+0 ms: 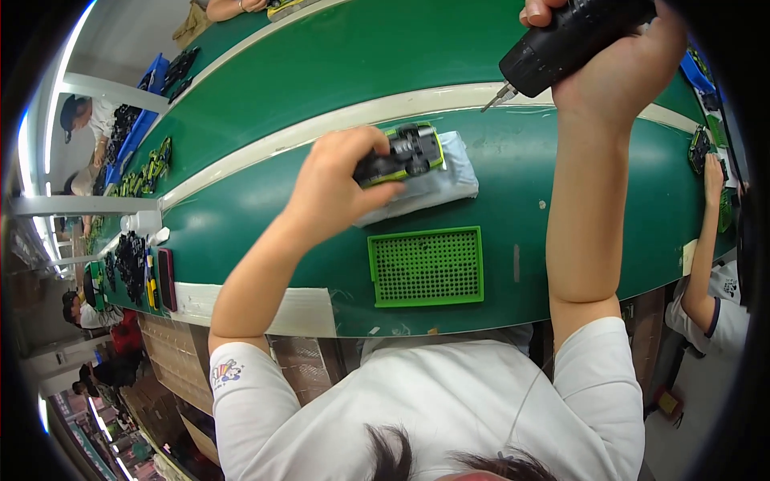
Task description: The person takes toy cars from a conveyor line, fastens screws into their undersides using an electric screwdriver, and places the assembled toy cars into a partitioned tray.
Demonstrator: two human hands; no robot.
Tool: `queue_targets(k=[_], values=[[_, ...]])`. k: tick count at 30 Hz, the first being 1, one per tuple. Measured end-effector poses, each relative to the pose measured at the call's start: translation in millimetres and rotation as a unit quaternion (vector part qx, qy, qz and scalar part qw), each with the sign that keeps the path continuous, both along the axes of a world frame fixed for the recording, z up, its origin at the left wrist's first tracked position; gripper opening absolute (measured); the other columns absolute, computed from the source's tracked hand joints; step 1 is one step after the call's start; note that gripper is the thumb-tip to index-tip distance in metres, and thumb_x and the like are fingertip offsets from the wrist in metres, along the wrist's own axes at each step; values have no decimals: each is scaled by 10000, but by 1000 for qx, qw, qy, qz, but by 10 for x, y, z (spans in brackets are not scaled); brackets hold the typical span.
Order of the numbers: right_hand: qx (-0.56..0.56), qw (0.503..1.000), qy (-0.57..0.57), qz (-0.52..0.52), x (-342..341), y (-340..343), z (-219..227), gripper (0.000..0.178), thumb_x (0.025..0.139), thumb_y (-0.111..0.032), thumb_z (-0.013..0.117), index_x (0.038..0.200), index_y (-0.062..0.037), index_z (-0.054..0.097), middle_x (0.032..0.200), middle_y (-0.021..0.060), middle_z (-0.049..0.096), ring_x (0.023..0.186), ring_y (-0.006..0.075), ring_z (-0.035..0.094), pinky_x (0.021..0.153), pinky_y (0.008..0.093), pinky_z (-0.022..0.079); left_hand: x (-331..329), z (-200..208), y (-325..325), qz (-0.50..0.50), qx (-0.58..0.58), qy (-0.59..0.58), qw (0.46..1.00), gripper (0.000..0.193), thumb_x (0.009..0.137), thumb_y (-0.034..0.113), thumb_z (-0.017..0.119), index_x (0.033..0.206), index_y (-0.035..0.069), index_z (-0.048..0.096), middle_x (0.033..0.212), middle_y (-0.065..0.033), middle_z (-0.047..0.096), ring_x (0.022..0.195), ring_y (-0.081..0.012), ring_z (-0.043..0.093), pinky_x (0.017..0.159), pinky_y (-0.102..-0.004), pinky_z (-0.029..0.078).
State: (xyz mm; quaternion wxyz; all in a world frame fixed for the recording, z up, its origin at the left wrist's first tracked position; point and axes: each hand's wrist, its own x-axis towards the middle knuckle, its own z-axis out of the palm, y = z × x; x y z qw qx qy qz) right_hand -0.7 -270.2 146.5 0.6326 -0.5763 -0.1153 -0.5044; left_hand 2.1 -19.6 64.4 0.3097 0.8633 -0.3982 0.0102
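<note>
My left hand (333, 184) grips a black and lime-green toy car (407, 152), turned with its underside and wheels up. The car is over a pale, wrapped block (455, 172) on the green table; whether it touches the block I cannot tell. Up at the right, my right hand (622, 68) is closed round a black electric screwdriver (541, 60). Its metal bit (501, 96) points down and to the left, apart from the car. Nearer to me lies a green perforated tray (428, 267) with a few tiny dark pieces in it.
A cream ridge (321, 128) runs along the green table (513, 240). Black parts (131, 264), yellow-handled tools (151, 282) and a dark red case (167, 279) lie at the left. Green car parts (148, 172) are beyond. Another person's hand (714, 180) works at the right.
</note>
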Motion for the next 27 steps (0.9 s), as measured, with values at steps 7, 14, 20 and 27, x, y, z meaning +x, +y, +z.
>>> queue_targets(k=[7, 14, 20, 27], values=[[79, 967, -19, 243, -155, 188, -109, 703, 856, -749, 411, 751, -68, 553, 524, 68, 553, 419, 135, 582, 404, 217, 497, -138, -314, -8, -25, -32, -57, 998, 431, 642, 132, 836, 974, 48, 574, 1077, -109, 627, 1045, -318, 576, 926, -397, 435], [-66, 977, 138, 148, -706, 612, -276, 859, 788, -852, 347, 911, -21, 525, 646, 102, 570, 519, 171, 585, 499, 263, 499, -120, -417, 121, -39, -46, -110, 992, 401, 721, 209, 801, 1039, 55, 611, 1129, -104, 617, 1091, -318, 559, 970, -408, 414], [-52, 908, 62, 411, -935, 678, -777, 1061, 627, -949, 436, 1124, -12, 475, 819, 93, 567, 625, 181, 563, 576, 301, 445, -118, -513, 145, -37, -79, -117, 989, 317, 799, 233, 737, 1045, 73, 616, 1117, -93, 621, 1077, -307, 562, 961, -405, 403], [-84, 884, 117, 444, -1015, 922, -887, 1058, 570, -954, 469, 1088, -31, 473, 815, 92, 582, 624, 185, 578, 582, 310, 473, -96, -545, 157, -37, -109, -112, 987, 274, 813, 214, 712, 1029, 65, 636, 1064, -109, 642, 1039, -313, 582, 908, -416, 441]])
